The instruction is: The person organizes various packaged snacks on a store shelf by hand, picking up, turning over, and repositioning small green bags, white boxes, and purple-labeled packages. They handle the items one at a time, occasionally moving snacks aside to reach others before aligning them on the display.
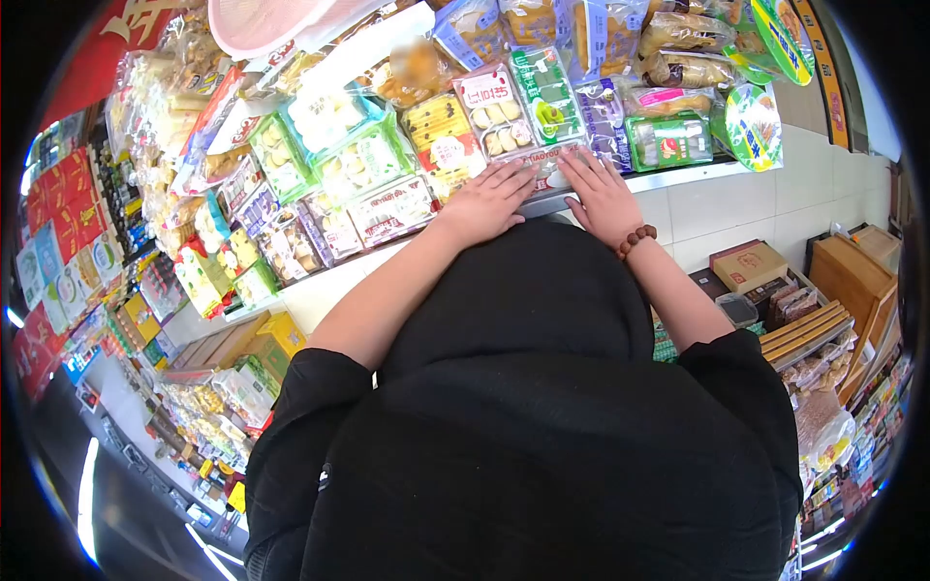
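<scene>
My left hand (492, 201) lies flat with its fingers stretched out, on the near edge of a shelf of packaged pastries. Beside it my right hand (603, 201), with a brown bead bracelet (636, 240) on the wrist, rests palm down, fingers apart. Both hands touch a red-and-clear pastry package (550, 167) that they partly cover. Just beyond them are a white-and-pink pastry pack (495, 111) and a green pastry pack (547, 97). A yellow pastry pack (444, 136) sits left of these, and a purple package (604, 124) is near my right fingers.
A pink plastic tray (276, 21) is at the top. More bagged breads (686, 70) fill the right back. On the right below stand a cardboard box (749, 266) and a wooden rack (806, 329). Yellow boxes (281, 339) are at lower left.
</scene>
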Motion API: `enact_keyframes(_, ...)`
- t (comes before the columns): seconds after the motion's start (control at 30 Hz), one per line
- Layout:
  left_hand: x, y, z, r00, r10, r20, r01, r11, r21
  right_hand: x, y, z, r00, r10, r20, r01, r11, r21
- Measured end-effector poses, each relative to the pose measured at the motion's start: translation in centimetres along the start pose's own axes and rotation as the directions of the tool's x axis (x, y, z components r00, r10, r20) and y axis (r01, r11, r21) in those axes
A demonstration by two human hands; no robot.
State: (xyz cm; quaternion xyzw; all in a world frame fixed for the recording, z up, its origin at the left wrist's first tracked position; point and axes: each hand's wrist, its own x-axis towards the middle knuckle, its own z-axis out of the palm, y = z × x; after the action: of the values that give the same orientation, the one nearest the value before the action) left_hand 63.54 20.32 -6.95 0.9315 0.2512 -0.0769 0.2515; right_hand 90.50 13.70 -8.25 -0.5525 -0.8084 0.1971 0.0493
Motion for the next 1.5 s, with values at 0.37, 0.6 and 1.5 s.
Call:
enact_keyframes(0.37,-1.1,-0.2,0.8,0.999,-0.036,0.011,0.036,0.998,0.049,-1.4,-1.8,0.4,0.995,0.003,0.095,0.0,0.999,-0.034)
enact_keyframes(0.6,-1.6,-0.6,1.2,0.999,-0.043,-0.011,0.043,0.999,0.004,-1.1,-2.8,0.6,0.987,0.07,0.143,-0.065,0.997,-0.038)
enact_keyframes(1.5,-19.3,-5.5,0.0,0.855,-0.421,-0.302,0.399,0.907,-0.133,10.2,-10.6,0.5,0.966,-0.255,0.032,0.241,0.941,0.238)
